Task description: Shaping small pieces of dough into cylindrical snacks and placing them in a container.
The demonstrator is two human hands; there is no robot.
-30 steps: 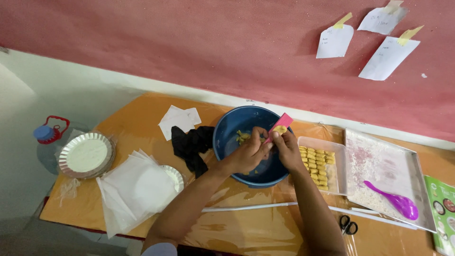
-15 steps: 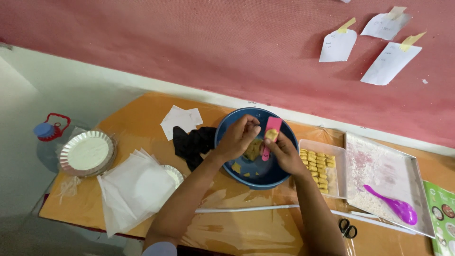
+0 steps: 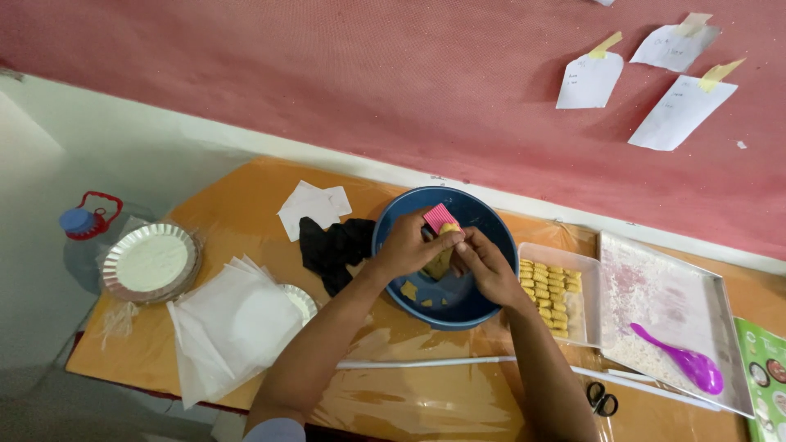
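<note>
Both hands meet over the blue bowl [image 3: 483,303]. Left hand [image 3: 407,245] & right hand [image 3: 483,266] are together, fingers pinched on a yellowish piece of dough [image 3: 442,260] w/ a small pink ribbed cutter [image 3: 440,218] at its top edge; can't tell which hand grips the cutter. Dough sits just above the bowl's inside, a few yellow scraps [image 3: 409,290] lie on the bowl floor.

Rel. to the bowl: black cloth [image 3: 332,245] touching its left side, white paper slips [image 3: 311,206] just beyond that. Further left, a stack of white sheets [image 3: 225,327] & a fluted foil tin [image 3: 151,262]; a water jug w/ blue cap [image 3: 80,223] past the table edge. Right of the bowl, clear tray of yellow cut pieces [image 3: 553,290], then a floured metal tray [image 3: 671,303] w/ purple spoon [image 3: 679,360]. Scissors [image 3: 602,401] near front-right of the bowl. Paper notes [image 3: 589,80] taped on the red wall above.
</note>
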